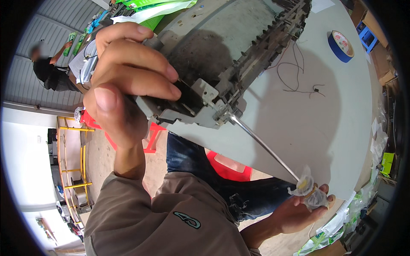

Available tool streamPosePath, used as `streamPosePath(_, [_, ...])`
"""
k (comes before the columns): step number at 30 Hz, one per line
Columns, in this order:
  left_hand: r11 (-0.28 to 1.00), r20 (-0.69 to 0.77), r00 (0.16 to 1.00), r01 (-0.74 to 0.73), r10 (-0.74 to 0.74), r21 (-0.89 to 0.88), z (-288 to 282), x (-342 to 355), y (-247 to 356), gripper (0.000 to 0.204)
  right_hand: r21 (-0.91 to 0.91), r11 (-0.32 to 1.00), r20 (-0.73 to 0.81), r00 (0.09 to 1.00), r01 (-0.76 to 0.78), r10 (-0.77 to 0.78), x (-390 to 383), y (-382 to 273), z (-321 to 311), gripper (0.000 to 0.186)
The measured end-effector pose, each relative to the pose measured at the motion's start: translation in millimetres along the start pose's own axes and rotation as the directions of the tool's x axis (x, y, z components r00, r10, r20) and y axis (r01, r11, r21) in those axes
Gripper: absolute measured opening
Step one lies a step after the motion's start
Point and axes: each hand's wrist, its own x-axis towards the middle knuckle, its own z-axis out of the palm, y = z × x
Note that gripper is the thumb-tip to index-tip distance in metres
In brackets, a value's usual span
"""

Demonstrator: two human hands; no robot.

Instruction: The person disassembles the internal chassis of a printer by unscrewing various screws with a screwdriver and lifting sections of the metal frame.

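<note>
My left hand (124, 72) is wrapped round the near end of a long, dirty grey-and-black frame (245, 70), which looks like part of a printer mechanism. The frame is tilted above the table, with a row of small teeth along one side and a metal bracket (207, 91) at its near corner. In my right hand (290, 215) is a screwdriver (267, 147), its handle covered in clear plastic wrap. The shaft slants up to the frame's near corner, where its tip meets the mechanism. The exact spot the tip touches is hidden.
A blue roll of tape (340, 47) lies on the pale table (299, 128), near thin loose wires (294, 77). Green packaging (149, 10) sits at the far left. Red stools (228, 166) stand below the table. Another person (47, 70) works at the left. Boxes and plastic line the right edge.
</note>
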Motion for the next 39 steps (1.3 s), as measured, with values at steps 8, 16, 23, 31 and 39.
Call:
streamPosePath(8, [0.999, -0.039, 0.999, -0.038, 0.037, -0.015, 2.8, -1.5, -3.7, 0.060, 0.106, 0.994, 0.147, 0.989, -0.002, -0.014, 1.8, 0.7, -8.1, 0.040])
streamPosePath(16, [0.999, -0.088, 0.996, -0.033, 0.030, -0.035, 6.7, -5.3, -6.1, 0.059, 0.038, 0.998, 0.108, 0.993, -0.059, 0.055, -2.6, -2.4, 6.4, 0.037])
streamPosePath(23, [0.997, -0.086, 0.995, -0.063, 0.059, -0.035, 7.3, -4.9, -7.9, 0.058, -0.004, 0.998, 0.006, 0.998, -0.060, 0.060, -5.0, -0.3, 4.2, 0.041])
streamPosePath(31, [0.988, -0.001, 0.988, -0.154, 0.154, -0.033, 0.1, -6.3, -15.0, 0.060, -0.119, 0.990, -0.015, 0.997, -0.078, 0.077, -4.9, -6.9, 12.6, 0.044])
streamPosePath(39, [0.956, 0.109, 0.950, -0.289, 0.292, -0.049, -14.5, -7.3, -28.0, 0.061, -0.338, 0.939, -0.140, 0.990, -0.056, 0.009, -2.7, -9.0, 24.6, 0.046])
